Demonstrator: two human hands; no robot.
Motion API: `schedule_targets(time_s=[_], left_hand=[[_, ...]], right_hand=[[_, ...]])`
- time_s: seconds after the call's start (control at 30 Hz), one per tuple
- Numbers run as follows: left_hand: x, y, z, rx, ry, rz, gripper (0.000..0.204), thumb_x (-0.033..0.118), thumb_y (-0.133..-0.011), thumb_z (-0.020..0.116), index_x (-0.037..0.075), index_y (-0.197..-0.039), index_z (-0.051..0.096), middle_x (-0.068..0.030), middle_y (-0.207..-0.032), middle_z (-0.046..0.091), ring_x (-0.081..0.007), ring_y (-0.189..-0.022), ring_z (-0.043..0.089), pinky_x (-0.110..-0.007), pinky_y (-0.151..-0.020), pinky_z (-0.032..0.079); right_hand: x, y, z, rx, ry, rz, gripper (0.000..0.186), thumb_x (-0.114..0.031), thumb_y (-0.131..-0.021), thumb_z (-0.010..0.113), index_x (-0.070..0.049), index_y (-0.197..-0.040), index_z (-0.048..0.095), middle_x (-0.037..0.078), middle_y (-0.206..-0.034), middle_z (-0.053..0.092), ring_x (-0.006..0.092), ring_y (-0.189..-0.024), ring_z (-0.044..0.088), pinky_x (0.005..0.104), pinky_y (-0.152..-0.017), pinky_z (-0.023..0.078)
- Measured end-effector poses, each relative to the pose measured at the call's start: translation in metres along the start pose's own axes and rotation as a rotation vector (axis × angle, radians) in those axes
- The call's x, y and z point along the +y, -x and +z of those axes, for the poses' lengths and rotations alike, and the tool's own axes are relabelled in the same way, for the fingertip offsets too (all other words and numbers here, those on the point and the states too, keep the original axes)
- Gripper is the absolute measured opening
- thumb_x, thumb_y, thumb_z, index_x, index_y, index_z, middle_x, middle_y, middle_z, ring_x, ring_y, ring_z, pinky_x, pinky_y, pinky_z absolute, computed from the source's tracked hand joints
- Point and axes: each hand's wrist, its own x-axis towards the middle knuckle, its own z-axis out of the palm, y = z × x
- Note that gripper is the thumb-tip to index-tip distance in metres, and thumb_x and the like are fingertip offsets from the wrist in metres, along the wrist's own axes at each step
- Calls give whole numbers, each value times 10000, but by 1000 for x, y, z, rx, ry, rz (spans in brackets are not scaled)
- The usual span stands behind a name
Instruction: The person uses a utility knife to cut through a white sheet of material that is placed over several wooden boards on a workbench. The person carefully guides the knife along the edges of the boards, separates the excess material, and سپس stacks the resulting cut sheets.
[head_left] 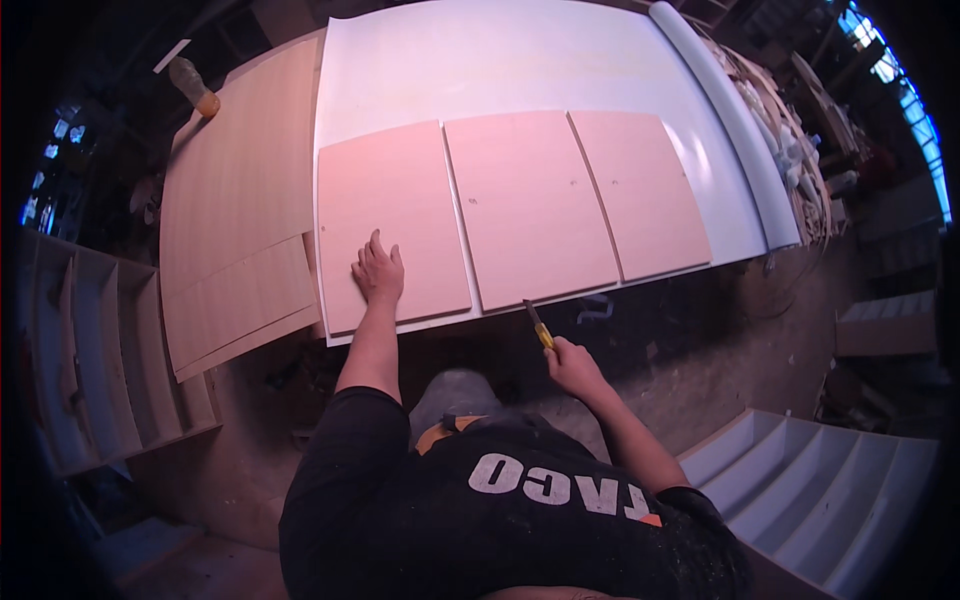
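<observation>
So, three panels [530, 212] are already laid side by side along the near edge of a white sheet [480, 65], which still looks uncut past them. They're flat, pinkish, with a few dark spots. Left hand [379, 275] is spread on the left panel [395, 200], gripping nothing; right hand [577, 368] is wrapped round a yellow cutter [542, 333].

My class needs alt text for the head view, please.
A person's left hand rests on the leftmost of three pinkish boards lying on a white sheet; the right hand holds a yellow cutter, its tip by the middle one's near edge.
</observation>
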Motion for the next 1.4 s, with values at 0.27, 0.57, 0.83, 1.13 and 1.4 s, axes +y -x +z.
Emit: schedule_targets(time_s=[0.27,0.57,0.83,1.13,1.4], left_hand=[[-3,-2,2,51,19,-28,581,378,-877,675,135,-1364,472,-69,-1136,598,-245,-1098,539,-426,-882,404],[39,-33,0,-99,157,-304,561,268,-793,748,142,-1278,495,-104,-1159,549,-300,-1130,517,-482,-930,426],[110,-89,49,-61,-4,-422,607,356,-906,617,110,-1415,396,-96,-1285,548,-257,-1175,490,-494,-949,343],[120,-96,36,-216,-124,-438,652,391,-928,552,33,-1439,362,-118,-1328,533,-259,-1158,497,-480,-904,325],[121,-95,40,-220,-59,-466,658,424,-941,496,2,-1431,375,-152,-1339,539,-280,-1155,492,-480,-938,290]], right_hand=[[9,-57,-35,-85,-215,-141,223,-226,-951,590,-5,-985,597,251,-779,630,443,-773,637,488,-666,481],[-77,-193,-99,-158,-55,-227,259,-246,-999,523,10,-962,526,278,-765,618,476,-746,608,537,-656,442],[-229,-402,-89,-198,373,-667,241,-223,-956,478,-21,-998,602,249,-854,674,430,-840,662,523,-754,519],[-382,-555,3,-220,573,-972,265,-225,-966,475,-36,-1051,640,209,-971,703,355,-924,690,475,-786,558],[-402,-583,60,-302,671,-1127,243,-177,-932,491,-36,-1082,620,201,-1057,672,352,-974,687,455,-832,562]])
